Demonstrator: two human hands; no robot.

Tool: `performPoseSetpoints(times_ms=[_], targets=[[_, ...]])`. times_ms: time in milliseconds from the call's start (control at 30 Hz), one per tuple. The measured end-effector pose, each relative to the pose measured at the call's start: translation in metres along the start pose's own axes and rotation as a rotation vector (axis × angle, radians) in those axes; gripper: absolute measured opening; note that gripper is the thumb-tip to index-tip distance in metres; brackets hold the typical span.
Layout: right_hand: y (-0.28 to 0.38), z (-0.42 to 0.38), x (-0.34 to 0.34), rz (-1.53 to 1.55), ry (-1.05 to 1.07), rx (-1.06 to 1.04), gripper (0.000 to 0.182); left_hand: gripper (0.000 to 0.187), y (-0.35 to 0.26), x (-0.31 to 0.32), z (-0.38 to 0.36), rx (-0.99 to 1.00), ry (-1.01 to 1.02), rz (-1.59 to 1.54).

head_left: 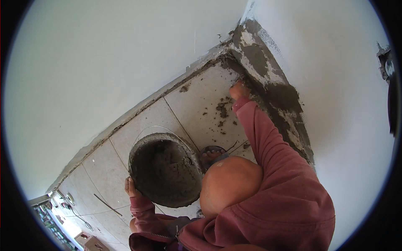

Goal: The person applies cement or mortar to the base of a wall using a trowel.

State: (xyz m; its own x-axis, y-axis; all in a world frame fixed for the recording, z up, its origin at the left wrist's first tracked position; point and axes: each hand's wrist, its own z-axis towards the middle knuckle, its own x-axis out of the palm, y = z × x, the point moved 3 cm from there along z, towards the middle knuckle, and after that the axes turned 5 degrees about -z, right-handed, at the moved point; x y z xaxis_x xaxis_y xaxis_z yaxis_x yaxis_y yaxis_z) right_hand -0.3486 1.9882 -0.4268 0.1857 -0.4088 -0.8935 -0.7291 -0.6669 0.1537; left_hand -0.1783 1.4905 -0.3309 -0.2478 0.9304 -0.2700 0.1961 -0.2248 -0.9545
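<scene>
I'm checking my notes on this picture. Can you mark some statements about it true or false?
1. The left hand is at the side of the bucket. True.
2. The bucket is clean inside. False: grey cement coats it.
3. The right hand is low beside the patched wall. True.
4. Grey crumbs lie on the tiles. True.
5. The tiles are bright blue. False: they are pale.
6. The person wears green. False: the jacket is dull red.

No legible text, labels, brands, numbers or signs on bucket (pixel 165 136), wall (pixel 104 62) or floor tiles (pixel 197 102).
</scene>
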Motion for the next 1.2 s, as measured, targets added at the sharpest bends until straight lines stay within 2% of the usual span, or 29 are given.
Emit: performPoseSetpoints(times_ms=[33, 100, 200, 300, 367, 433, 500, 633, 700, 733, 800, 967, 1033, 1067, 1133, 1167, 1200], targets=[[0.000, -0.002, 0.003, -0.006, -0.053, 0.008, 0.052, 0.027, -0.003, 0.000, -0.002, -0.005, 0.002, 0.000], [0.000, -0.003, 0.003, -0.015, -0.120, 0.014, 0.054, 0.026, -0.023, 0.012, -0.003, -0.168, 0.030, -0.243], [0.001, -0.014, -0.001, 0.017, -0.138, 0.018, 0.054, 0.026, -0.019, 0.010, -0.003, -0.195, -0.006, -0.263], [-0.005, -0.017, -0.011, 0.097, -0.107, -0.004, 0.045, 0.031, 0.019, -0.015, 0.004, -0.103, 0.056, -0.151], [-0.012, 0.008, -0.018, 0.015, -0.125, -0.116, 0.036, 0.028, 0.024, -0.014, 0.003, -0.137, 0.029, -0.222], [-0.012, 0.042, -0.033, 0.557, 0.168, -0.085, 0.024, 0.024, 0.025, -0.011, 0.004, -0.175, 0.006, -0.292], [-0.004, 0.030, -0.069, 0.765, 0.373, -0.012, 0.019, 0.024, 0.024, -0.011, 0.005, -0.150, 0.040, -0.299], [-0.002, 0.025, -0.095, 0.855, 0.418, 0.036, 0.013, 0.029, 0.034, -0.016, 0.005, -0.139, 0.062, -0.322], [0.009, 0.007, -0.113, 0.872, 0.369, -0.006, 0.016, 0.029, 0.033, -0.016, 0.007, -0.075, 0.079, -0.220], [0.004, 0.013, -0.106, 0.923, 0.340, 0.047, 0.016, 0.029, 0.032, -0.016, 0.007, -0.081, 0.078, -0.225], [0.005, 0.003, -0.109, 0.902, 0.346, 0.011, 0.015, 0.024, 0.033, -0.014, 0.007, -0.149, 0.067, -0.374], [0.006, -0.021, -0.079, 0.975, 0.288, -0.065, 0.015, 0.026, 0.053, -0.021, 0.007, -0.164, 0.040, -0.391], [0.005, -0.022, -0.062, 0.736, 0.220, -0.041, 0.015, 0.025, 0.043, -0.017, 0.006, -0.183, 0.018, -0.427], [0.004, -0.011, -0.053, 0.727, 0.218, -0.046, 0.015, 0.025, 0.036, -0.014, 0.005, -0.197, 0.019, -0.441], [0.003, 0.022, -0.031, 0.450, 0.281, -0.098, 0.015, 0.024, 0.027, -0.010, 0.005, -0.213, 0.016, -0.463], [-0.005, 0.048, -0.022, 0.442, 0.282, -0.101, 0.015, 0.024, 0.023, -0.009, 0.005, -0.216, 0.020, -0.449], [-0.017, 0.076, -0.016, 0.453, 0.271, -0.205, 0.016, 0.023, 0.022, -0.009, 0.004, -0.220, 0.028, -0.430]])
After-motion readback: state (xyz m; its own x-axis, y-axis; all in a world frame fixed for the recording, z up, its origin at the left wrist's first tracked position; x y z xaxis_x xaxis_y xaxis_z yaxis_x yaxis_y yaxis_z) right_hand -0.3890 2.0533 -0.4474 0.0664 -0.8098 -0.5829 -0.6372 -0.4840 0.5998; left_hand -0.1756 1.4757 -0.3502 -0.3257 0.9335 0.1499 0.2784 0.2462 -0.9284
